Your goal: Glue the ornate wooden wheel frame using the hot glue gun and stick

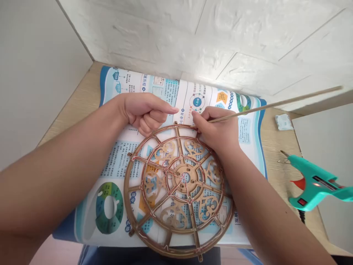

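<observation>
Item: one thin wooden stick (275, 103), pinched in my right hand (217, 132), tip hidden in my grip (left hand (146, 112) empty, index extended), above a fretted wooden wheel (129, 191) traced with reddish lines (158, 166) too fine to make out.

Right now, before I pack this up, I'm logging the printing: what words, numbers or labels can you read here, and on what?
"历程": a heading near the top edge of the poster.
"心业务": on the poster, just above the wooden wheel.
The poster's body text is too small to read.
The dark strip on the glue gun is too blurred to read.
</observation>
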